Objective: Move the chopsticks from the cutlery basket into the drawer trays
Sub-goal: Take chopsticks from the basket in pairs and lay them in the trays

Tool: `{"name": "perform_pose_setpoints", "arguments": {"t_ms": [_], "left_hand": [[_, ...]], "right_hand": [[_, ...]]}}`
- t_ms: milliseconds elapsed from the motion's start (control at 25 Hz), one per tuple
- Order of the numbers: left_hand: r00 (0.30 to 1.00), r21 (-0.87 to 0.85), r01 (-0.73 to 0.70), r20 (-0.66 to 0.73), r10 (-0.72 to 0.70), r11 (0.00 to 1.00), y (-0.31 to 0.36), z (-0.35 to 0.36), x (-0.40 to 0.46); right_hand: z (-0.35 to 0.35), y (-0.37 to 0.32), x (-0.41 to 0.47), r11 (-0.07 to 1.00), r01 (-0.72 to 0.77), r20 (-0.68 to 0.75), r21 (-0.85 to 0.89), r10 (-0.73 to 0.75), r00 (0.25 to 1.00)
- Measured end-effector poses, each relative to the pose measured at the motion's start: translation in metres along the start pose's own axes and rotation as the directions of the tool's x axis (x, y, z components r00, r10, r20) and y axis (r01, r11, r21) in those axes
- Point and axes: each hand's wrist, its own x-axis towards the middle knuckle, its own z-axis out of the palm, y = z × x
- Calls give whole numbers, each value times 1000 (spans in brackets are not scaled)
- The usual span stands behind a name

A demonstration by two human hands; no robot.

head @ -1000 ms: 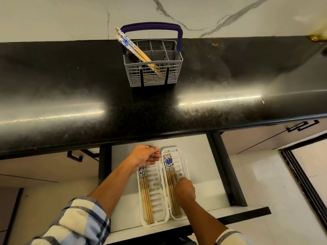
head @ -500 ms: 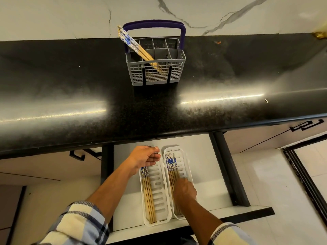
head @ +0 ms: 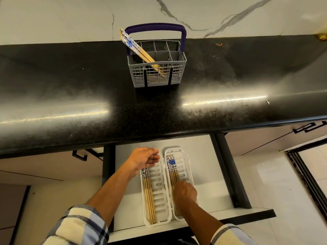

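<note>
Grey cutlery basket [head: 157,68] with a purple handle [head: 155,27] stands on the black countertop [head: 70,96], at 12 o'clock in the view, near the marble backsplash [head: 53,18]. A bundle of chopsticks in the basket [head: 139,50] leans toward 10 o'clock, blue-patterned ends projecting past the rim.

Open drawer [head: 200,156] sits below the counter edge at 6 o'clock. Two white slotted trays lie side by side in it, long sides just beside each other. Left tray [head: 160,200] holds chopsticks [head: 149,197] along its left side, patterned ends toward 12 o'clock. Right tray [head: 184,167] holds a second set of chopsticks [head: 172,168], likewise oriented.

Left hand [head: 144,160] rests at the 12 o'clock end of the left tray, covering it; fingers lie together, loosely curled, pointing toward 3 o'clock. Whether they pinch anything cannot be told.

Right hand [head: 185,192] is over the middle of the right tray, knuckles up, fingers bent down onto the chopsticks there; the fingertips are hidden, so the grip cannot be confirmed.

Plaid sleeves [head: 77,227] cover both forearms.
</note>
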Motion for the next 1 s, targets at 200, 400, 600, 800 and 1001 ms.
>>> {"name": "perform_pose_setpoints", "arguments": {"t_ms": [200,400,600,800,1001], "left_hand": [[989,-42,-44,-143,38,998,-4,4,-2],[979,-48,-91,-185,81,995,2,4,-11],[952,-11,-217,-224,209,976,21,4,-23],[888,100,-383,-233,396,918,67,15,-41],[728,134,-585,-347,591,800,150,13,-69]], "right_hand": [[2,4,-3,1000,17,23,9,-17,1000],[-18,8,-9,996,57,-60,65,-53,997],[-90,17,-8,961,132,-157,242,-96,983],[-179,8,-5,797,430,-354,424,-291,889],[-271,-16,-17,574,686,-656,447,-310,688]]}}
